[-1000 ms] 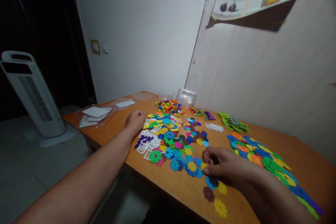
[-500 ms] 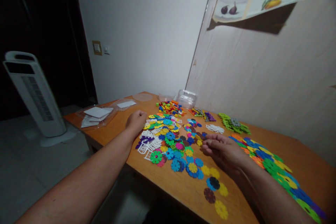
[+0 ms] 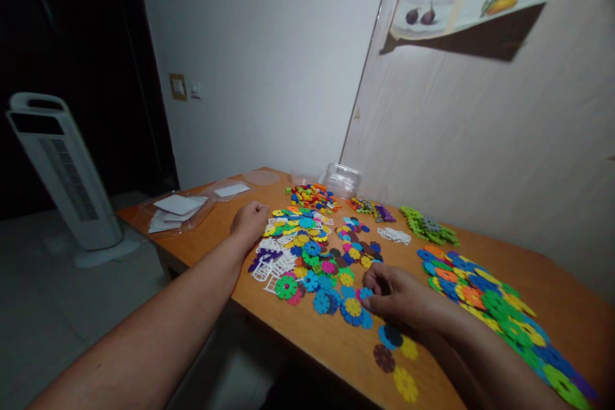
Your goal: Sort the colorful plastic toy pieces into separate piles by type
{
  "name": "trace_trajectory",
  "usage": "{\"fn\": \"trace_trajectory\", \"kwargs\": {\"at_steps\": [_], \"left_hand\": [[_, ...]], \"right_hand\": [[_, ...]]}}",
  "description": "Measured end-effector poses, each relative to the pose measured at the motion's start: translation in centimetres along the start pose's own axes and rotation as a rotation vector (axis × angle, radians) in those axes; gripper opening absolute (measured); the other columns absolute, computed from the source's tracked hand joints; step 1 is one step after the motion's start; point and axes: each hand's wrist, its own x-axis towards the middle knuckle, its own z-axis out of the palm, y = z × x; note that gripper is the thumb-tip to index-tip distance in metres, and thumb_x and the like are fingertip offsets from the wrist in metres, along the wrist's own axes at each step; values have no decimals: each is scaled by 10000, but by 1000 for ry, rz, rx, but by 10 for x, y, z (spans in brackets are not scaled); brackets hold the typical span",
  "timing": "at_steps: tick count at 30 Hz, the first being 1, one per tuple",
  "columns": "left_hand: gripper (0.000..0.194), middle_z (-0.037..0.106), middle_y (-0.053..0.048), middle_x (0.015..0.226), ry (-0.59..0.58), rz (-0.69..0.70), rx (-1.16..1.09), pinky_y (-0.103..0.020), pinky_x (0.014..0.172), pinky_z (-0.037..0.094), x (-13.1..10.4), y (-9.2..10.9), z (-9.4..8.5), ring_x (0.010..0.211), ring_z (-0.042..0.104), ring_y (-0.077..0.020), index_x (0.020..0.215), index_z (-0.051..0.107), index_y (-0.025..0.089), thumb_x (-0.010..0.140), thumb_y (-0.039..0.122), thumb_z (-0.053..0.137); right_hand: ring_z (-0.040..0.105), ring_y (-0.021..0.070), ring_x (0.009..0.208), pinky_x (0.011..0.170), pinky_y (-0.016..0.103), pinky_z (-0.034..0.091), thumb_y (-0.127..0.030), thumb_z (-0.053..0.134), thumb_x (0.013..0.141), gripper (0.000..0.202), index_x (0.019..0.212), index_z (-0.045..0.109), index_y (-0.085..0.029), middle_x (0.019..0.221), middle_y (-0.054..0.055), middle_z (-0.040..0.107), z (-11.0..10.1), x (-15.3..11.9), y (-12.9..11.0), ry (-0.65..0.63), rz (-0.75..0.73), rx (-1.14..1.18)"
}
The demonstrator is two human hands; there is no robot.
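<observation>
My left hand (image 3: pixel 250 223) rests closed on the table, left of a mixed pile of flower-shaped plastic discs (image 3: pixel 311 248), and nothing shows in its fingers. Beside it lie white lattice pieces (image 3: pixel 283 262) and purple pieces (image 3: pixel 263 259). My right hand (image 3: pixel 391 293) hovers low over the near part of the spread, thumb and curled forefinger apart. Close to its fingertips is a blue disc (image 3: pixel 366 295), partly covered by the thumb. Just left of that lies a yellow disc (image 3: pixel 352 307) on blue ones. Part of the right fingers is hidden from me.
Larger discs (image 3: pixel 500 304) form a long band at the right. Small coloured blocks (image 3: pixel 312 197), clear plastic boxes (image 3: pixel 343 178) and green pieces (image 3: pixel 427 224) stand along the back. A clear bag (image 3: pixel 177 213) lies on the left corner. A tower fan (image 3: pixel 65 173) stands left of the table (image 3: pixel 273 323).
My right hand has come nearer to me and slightly left, away from the yellow and brown discs, with its thumb now by the blue disc. My left hand has stayed put.
</observation>
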Motion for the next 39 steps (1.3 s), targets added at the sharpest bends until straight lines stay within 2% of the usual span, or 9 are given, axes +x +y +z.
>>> {"fn": "trace_trajectory", "kwargs": {"at_steps": [6,11,13,17,21,25,32,36,39], "left_hand": [[290,689,-27,737,8,-6,-16,-275,551,309,0,-2,2,652,572,-174,737,649,212,819,449,503],[290,694,-26,747,6,-8,-16,-276,556,314,1,-2,2,663,580,-177,743,657,218,818,454,505],[285,696,-28,753,2,-2,-13,-276,557,315,2,-3,2,674,586,-179,739,656,220,815,450,508],[268,697,-30,757,-3,1,-19,-277,563,325,4,-4,3,681,590,-183,748,659,221,808,439,515],[276,694,-27,740,1,-9,-21,-278,557,320,2,-3,2,662,583,-179,743,654,220,815,444,508],[280,689,-24,729,3,-6,-10,-279,552,308,0,-1,0,660,581,-178,751,659,218,814,450,515],[282,689,-24,740,12,-7,-11,-276,563,317,0,-1,1,661,578,-178,756,663,218,815,443,505],[287,689,-28,734,13,-22,-10,-280,555,310,1,-2,2,659,581,-183,752,662,222,818,454,508],[280,689,-30,735,4,-5,-8,-282,554,309,2,-2,2,662,581,-184,742,657,221,814,450,514]], "right_hand": [[351,68,473,448,216,219,-463,730,758,375,722,455,-211,549,-59,465,-6,8,4,71,21,285],[569,135,607,534,251,399,-377,734,723,313,879,517,-214,727,27,633,-10,14,-4,294,1,600],[551,134,589,520,251,383,-367,732,713,304,878,525,-218,688,6,603,-11,15,0,333,-6,533],[429,99,532,481,236,286,-430,727,747,298,819,529,-218,634,-37,528,-8,15,13,216,-2,195],[450,109,585,498,233,284,-416,732,745,276,816,570,-204,652,-29,538,-3,16,13,158,10,-107],[453,108,586,495,233,294,-347,701,755,221,820,545,-205,657,-33,548,-1,18,11,149,22,-143],[426,88,485,446,222,277,-368,731,727,301,778,472,-223,581,-54,532,2,22,14,152,34,227],[579,132,601,538,238,418,-339,779,668,342,819,494,-226,657,-11,604,-1,24,0,323,2,627],[581,130,610,556,241,426,-284,777,643,328,823,509,-222,661,-10,591,-4,19,-6,398,-13,726]]}}
